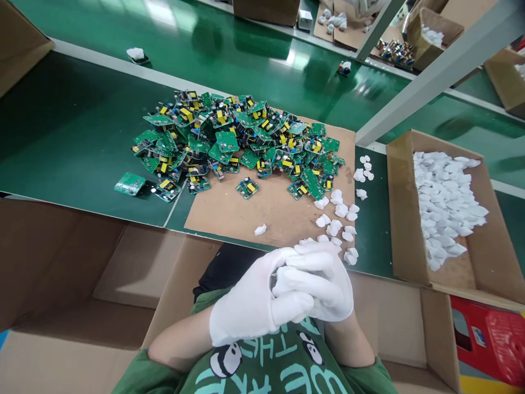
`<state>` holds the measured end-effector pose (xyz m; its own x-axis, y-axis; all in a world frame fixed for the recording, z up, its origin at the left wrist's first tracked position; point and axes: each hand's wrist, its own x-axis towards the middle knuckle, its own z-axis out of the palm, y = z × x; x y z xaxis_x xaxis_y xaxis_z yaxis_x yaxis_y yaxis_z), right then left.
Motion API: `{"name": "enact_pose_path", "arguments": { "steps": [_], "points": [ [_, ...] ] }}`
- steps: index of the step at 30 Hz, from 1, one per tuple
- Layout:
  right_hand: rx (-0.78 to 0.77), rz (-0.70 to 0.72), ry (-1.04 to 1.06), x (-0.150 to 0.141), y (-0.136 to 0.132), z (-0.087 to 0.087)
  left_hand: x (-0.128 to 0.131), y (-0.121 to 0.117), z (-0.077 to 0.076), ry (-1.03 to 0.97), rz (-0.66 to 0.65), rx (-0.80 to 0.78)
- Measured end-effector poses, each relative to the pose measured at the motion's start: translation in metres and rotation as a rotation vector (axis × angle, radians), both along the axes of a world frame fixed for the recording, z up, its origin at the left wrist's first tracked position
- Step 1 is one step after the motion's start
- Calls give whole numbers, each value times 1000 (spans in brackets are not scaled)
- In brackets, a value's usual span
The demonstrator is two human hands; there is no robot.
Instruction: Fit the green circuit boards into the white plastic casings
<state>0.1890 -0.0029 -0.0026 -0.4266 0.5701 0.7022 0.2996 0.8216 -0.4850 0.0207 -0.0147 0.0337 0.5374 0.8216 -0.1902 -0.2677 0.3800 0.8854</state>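
Note:
My left hand (250, 303) and my right hand (322, 282) both wear white gloves. They are pressed together in front of my chest, fingers wrapped round something small that is almost fully hidden between them. Ahead on a brown cardboard sheet (246, 213) lies a big pile of green circuit boards (233, 139) with yellow and black parts. Several loose white plastic caps (338, 219) lie just beyond my hands at the sheet's right edge. One single white cap (260, 230) lies alone on the cardboard.
An open cardboard box (397, 219) on the right holds many white caps (445, 202). A green conveyor belt (246, 49) runs behind, carrying a white part (136, 53). An open carton (135, 268) sits below the table edge. A grey metal strut (430, 74) crosses the upper right. A red crate (492, 339) is at the lower right.

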Motion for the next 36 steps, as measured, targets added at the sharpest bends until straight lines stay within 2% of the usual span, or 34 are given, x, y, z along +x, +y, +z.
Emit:
{"name": "enact_pose_path", "arguments": {
  "steps": [4,7,10,14,19,22,28,31,34,36],
  "points": [
    [-18,39,79,1,3,-1,-5,2,0,-176,-190,-55],
    [-27,23,115,1,3,-1,-7,2,0,-192,-244,-56],
    [-3,36,69,0,3,0,-7,2,-1,-161,-226,-51],
    [10,-7,81,0,-1,0,-4,2,-2,-167,-190,52],
    [64,28,-111,4,-1,7,-4,-2,-2,67,-166,80],
    [59,25,-131,6,-2,8,-4,-1,0,76,-158,102],
    [24,67,-195,12,-2,7,-3,6,3,-77,-192,89],
    [25,61,-238,12,2,8,-2,4,1,12,-129,52],
    [0,89,-259,11,4,10,-1,2,-2,141,-70,103],
    [-1,97,-267,11,3,11,-1,3,-3,120,-96,127]
  ]
}}
